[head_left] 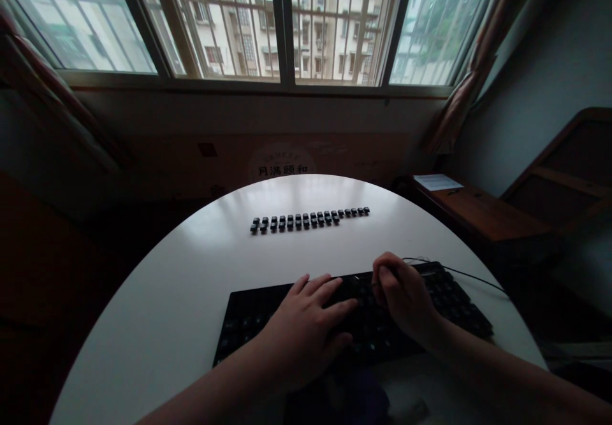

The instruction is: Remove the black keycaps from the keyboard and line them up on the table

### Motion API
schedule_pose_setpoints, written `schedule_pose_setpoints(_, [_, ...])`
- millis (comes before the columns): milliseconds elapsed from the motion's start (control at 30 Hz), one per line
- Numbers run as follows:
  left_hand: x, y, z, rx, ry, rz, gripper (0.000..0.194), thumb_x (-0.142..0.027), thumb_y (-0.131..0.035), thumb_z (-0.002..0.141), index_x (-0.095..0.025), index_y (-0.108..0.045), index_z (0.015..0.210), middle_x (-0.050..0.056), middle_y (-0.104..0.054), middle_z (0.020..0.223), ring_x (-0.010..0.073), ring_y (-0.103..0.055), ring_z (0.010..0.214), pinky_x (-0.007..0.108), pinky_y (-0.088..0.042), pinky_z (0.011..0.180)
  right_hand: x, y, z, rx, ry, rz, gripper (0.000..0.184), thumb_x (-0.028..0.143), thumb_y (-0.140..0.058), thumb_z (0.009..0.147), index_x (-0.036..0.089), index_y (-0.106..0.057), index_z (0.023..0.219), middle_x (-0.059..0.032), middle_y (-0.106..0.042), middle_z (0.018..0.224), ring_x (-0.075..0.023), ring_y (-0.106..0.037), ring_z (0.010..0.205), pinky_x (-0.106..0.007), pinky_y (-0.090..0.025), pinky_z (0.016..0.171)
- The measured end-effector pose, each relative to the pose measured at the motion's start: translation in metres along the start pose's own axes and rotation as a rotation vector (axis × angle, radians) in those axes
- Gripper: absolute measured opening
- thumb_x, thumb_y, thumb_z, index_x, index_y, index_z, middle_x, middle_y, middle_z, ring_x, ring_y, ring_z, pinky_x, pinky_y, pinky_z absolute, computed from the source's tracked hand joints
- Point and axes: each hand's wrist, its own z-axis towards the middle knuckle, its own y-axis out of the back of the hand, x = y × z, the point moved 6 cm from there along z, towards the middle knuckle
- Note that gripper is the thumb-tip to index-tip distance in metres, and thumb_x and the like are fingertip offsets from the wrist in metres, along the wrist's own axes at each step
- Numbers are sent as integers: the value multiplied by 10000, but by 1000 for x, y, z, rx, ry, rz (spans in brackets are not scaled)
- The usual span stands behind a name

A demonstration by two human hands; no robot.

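Left fingers [340, 311] spread open over one black keyboard [370, 331], right fingers [389, 283] curled closed, anything inside hidden from me, while beyond both, two rows of black keycaps [306, 223] line one white table [191, 278] and, farther off, a panel [283, 171] reads 月满颐和.

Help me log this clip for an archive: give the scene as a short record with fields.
Surface: round white table
Main object: black keyboard, lying under both hands
Left hand: fingers spread over the keyboard
Right hand: curled over the keyboard; whether it holds anything is hidden
Loose keys: two rows beyond the keyboard, the far row reaching further right
Cable: on the right
Background: barred window
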Motion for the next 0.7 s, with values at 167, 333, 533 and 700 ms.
schedule_pose_setpoints(167, [5,23,-2,-163,165,-59,165,-314,-534,903,-192,-626,840,61,-657,945,233,-589,885,417,-473,799,33,-6,-13,175,424,-118,193,262,-444,921,195,-487,745,49,-465,540,-73,-423,442,-192,-334,455])
schedule_pose_setpoints(333, [-3,23,-8,-159,180,-165,194,-333,-485,907,-191,-531,785,37,-598,809,172,-535,702,294,-396,605,63,-17,-30,323,779,-114,246,377,-381,935,208,-427,763,38,-457,585,-94,-407,477,-239,-303,501])
schedule_pose_setpoints(533, [-8,21,-7,-145,203,-188,172,-281,-423,901,-195,-486,766,24,-582,788,158,-519,682,285,-362,601,67,-24,-35,370,823,-383,149,157,-395,870,200,-387,727,46,-429,581,-98,-359,502,-252,-239,537])
schedule_pose_setpoints(700, [-2,20,-6,-166,253,-147,177,-268,-373,901,-199,-471,770,21,-568,774,156,-513,661,291,-361,604,71,-32,-34,351,754,-550,140,179,-409,849,204,-389,713,25,-457,600,-117,-367,522,-275,-249,551])
